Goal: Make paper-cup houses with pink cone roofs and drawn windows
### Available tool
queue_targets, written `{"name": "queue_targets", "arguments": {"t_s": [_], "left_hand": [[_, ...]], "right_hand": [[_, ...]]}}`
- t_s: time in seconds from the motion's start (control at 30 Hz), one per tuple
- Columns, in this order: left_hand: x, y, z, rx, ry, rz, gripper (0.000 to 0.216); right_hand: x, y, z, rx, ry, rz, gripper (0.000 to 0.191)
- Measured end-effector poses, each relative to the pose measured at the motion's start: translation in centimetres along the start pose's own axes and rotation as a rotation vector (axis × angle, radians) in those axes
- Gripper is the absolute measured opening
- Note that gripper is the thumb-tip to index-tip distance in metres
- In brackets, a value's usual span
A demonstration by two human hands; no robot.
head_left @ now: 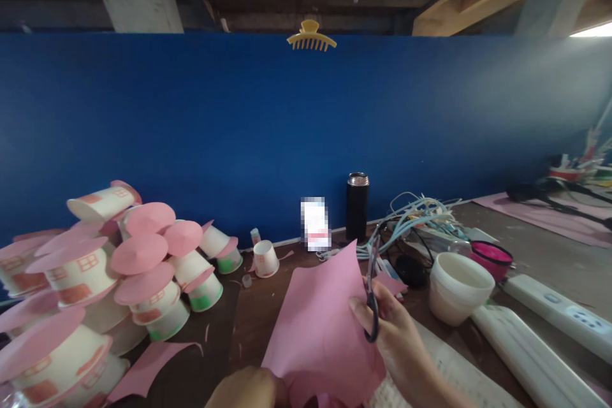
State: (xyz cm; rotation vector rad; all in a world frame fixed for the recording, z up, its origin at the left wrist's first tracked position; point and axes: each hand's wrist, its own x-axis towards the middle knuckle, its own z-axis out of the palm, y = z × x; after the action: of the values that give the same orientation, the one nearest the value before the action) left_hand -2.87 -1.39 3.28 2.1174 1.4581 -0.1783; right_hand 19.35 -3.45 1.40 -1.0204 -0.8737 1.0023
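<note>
My right hand (pixel 394 338) is closed on a pair of dark-handled scissors (pixel 371 293), whose blades point up along the right edge of a pink paper sheet (pixel 320 325). My left hand (pixel 248 389) shows only partly at the bottom edge, gripping the lower left part of that sheet. The paper stands tilted above the brown tabletop (pixel 258 312).
At left lies a pile of paper cups with pink roofs (pixel 119 274). A single small cup (pixel 265 259), a black flask (pixel 357 206), a cable tangle (pixel 421 217), a white tub (pixel 459 287), a pink bowl (pixel 491 257) and power strips (pixel 559 315) lie around. A blue partition (pixel 287 134) backs the table.
</note>
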Motion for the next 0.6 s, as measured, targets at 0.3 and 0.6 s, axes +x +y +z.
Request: {"name": "queue_targets", "arguments": {"t_s": [0.3,0.6], "left_hand": [[-1.0,1.3,-0.7,0.109,0.048,-0.092,0.036],[-1.7,-0.8,0.1,-0.075,0.166,-0.021,0.033]], "right_hand": [[0.5,-0.6,-1.4,-0.388,0.163,-0.184,0.046],[-2.1,-4.1,-1.8,-0.489,-0.013,-0.174,0.048]]}}
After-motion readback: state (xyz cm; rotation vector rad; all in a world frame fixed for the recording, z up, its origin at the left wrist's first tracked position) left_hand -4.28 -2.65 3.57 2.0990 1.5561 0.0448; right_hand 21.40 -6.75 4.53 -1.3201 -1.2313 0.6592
